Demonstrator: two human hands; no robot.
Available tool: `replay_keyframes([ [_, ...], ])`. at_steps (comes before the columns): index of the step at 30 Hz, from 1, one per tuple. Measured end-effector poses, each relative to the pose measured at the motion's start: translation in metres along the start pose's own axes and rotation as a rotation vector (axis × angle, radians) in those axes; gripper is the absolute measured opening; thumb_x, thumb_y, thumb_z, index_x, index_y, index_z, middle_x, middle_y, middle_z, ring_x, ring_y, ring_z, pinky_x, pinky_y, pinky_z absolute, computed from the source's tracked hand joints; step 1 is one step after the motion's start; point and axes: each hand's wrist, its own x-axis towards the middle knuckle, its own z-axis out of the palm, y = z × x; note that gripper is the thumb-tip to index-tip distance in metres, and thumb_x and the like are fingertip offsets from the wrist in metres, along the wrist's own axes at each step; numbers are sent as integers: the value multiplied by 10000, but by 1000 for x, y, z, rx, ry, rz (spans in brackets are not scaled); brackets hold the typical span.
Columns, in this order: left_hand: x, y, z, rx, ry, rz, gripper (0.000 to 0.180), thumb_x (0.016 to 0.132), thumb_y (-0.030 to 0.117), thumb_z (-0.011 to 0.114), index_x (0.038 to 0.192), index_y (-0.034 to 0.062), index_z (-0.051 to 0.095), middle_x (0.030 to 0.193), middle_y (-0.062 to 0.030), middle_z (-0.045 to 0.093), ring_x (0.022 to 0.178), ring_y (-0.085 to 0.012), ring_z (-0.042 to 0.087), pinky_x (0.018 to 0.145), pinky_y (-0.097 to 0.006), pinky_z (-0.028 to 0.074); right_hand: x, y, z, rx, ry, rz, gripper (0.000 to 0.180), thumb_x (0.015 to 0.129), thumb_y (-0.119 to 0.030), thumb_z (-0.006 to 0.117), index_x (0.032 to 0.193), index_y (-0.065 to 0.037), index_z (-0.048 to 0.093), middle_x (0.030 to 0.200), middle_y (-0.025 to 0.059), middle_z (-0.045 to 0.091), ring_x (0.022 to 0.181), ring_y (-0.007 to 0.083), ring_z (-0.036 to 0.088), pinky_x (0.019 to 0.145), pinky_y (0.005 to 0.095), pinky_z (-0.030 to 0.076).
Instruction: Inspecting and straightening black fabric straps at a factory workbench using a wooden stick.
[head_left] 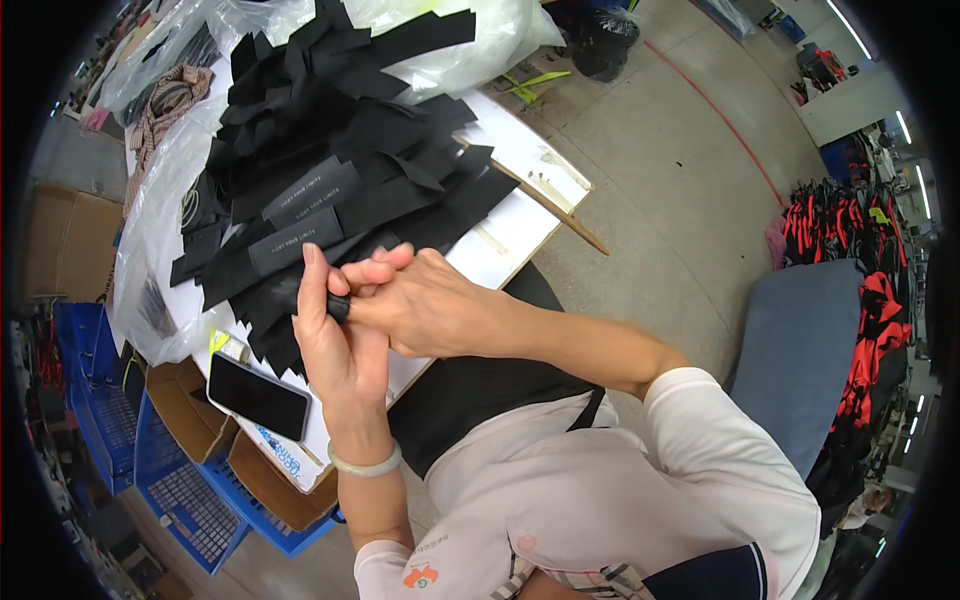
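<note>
In front of me my two hands meet above the near edge of a pile of flat black fabric strips (330, 180). My left hand (345, 345), with a pale bangle at its wrist, has one digit pointing up and the others curled against my right hand (425, 305). Where the hands meet, a small black piece (337, 306) shows at the fingers of both; whether it is a strip or a finger covering is unclear. Two of the strips carry dark grey printed patches (297, 241). A dark-screened phone (260, 396) lies left of my left wrist.
The strips lie on a white tabletop (520, 225), a thin wooden stick (560, 215) jutting past its right edge. Clear plastic bags (160, 260) hang at the left. Below stand blue crates (190, 500) and cardboard boxes (280, 485). Grey fabric (800, 350) is at the right.
</note>
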Motion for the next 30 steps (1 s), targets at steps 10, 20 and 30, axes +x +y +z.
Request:
replay_keyframes([
  [10, 15, 4, -4, -561, 69, -336, 470, 899, 388, 578, 576, 67, 467, 616, -110, 529, 745, -276, 576, 965, -460, 408, -132, 87, -69, -593, 23, 638, 340, 837, -139, 629, 1164, -67, 571, 912, 96, 549, 829, 236, 589, 601, 357, 516],
  [20, 27, 7, -11, -686, 61, -314, 506, 880, 465, 577, 567, 91, 445, 638, -117, 531, 793, -297, 592, 987, -434, 396, -208, 19, -132, 691, 397, 1300, 216, 942, -134, 490, 1092, -32, 607, 689, -3, 542, 540, 62, 490, 464, 194, 372],
  [30, 23, 24, -13, -673, 143, -154, 473, 906, 415, 563, 582, 93, 442, 617, -113, 544, 798, -281, 625, 989, -433, 390, -157, -18, -130, 381, -182, 736, 315, 870, -51, 569, 1181, -51, 621, 735, 47, 640, 535, 87, 521, 498, 231, 419],
])
